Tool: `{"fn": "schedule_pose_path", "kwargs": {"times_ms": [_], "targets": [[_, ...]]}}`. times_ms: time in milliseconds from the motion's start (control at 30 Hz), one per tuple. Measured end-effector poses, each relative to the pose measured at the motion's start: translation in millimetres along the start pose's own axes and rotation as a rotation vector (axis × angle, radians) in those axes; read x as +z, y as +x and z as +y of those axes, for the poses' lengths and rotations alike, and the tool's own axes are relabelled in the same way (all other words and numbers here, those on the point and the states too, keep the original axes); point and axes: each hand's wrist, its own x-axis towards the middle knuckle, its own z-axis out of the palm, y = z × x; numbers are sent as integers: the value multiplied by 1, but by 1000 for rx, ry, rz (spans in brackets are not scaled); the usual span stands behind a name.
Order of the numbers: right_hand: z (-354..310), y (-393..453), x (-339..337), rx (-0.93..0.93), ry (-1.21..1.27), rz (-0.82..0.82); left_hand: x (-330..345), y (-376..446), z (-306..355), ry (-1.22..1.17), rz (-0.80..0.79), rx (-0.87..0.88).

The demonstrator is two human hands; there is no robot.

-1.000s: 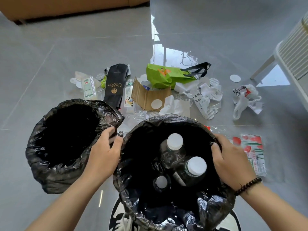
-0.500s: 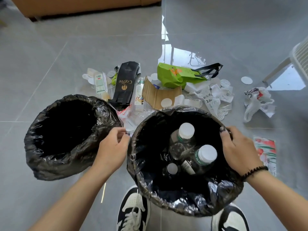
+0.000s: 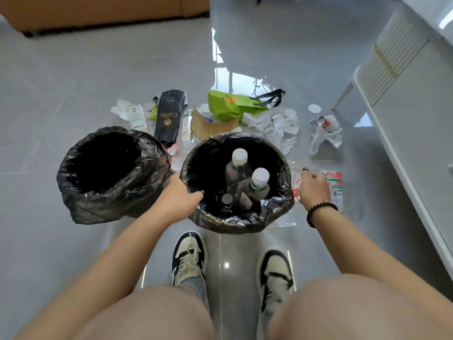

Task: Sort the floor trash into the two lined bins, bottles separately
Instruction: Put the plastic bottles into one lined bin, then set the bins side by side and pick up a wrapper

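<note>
The right-hand lined bin (image 3: 247, 218) stands on the grey floor (image 3: 61, 253) just ahead of the person's two sneakers, with three plastic bottles (image 3: 255, 185) upright inside it: two white-capped, one dark-capped. The left hand (image 3: 180, 198) grips the near-left rim of this bin's black liner, fingers curled over the edge, much as it did half a second ago. The right hand (image 3: 313, 186) has let go of the far-right rim it was holding and now hangs just beside the bin, off the liner, its fingers loosely curled and holding nothing; a dark bead bracelet (image 3: 320, 212) sits on its wrist. The view has pulled back and up, so both knees and the sneakers (image 3: 188, 258) now show.

The second lined bin (image 3: 107, 195), touching or nearly touching the first on the left, looks dark inside; its contents cannot be made out.

Beyond both bins the unsorted trash lies where it was: a black coffee bag (image 3: 168, 116), a torn cardboard piece (image 3: 210, 127), a green tote bag (image 3: 232, 104), crumpled white paper (image 3: 279, 126), a white plastic bag (image 3: 323, 132) and a red-printed wrapper (image 3: 334, 186) by the right hand.
</note>
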Motion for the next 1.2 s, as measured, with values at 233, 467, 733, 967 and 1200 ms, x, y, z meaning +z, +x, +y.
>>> {"fn": "schedule_pose_path", "kwargs": {"times_ms": [233, 467, 733, 967, 1200], "targets": [[75, 47, -1, 483, 14, -152, 29, 14, -10, -298, -10, -87], [138, 89, 43, 591, 60, -130, 26, 49, -21, -179, 256, -61], [144, 92, 72, 378, -120, -97, 21, 50, -24, -133, 233, -16], [117, 73, 45, 52, -136, 13, 23, 43, -18, 18, 127, -16], [68, 61, -20, -43, 57, 124, 24, 40, -9, -28, 133, -101]]}}
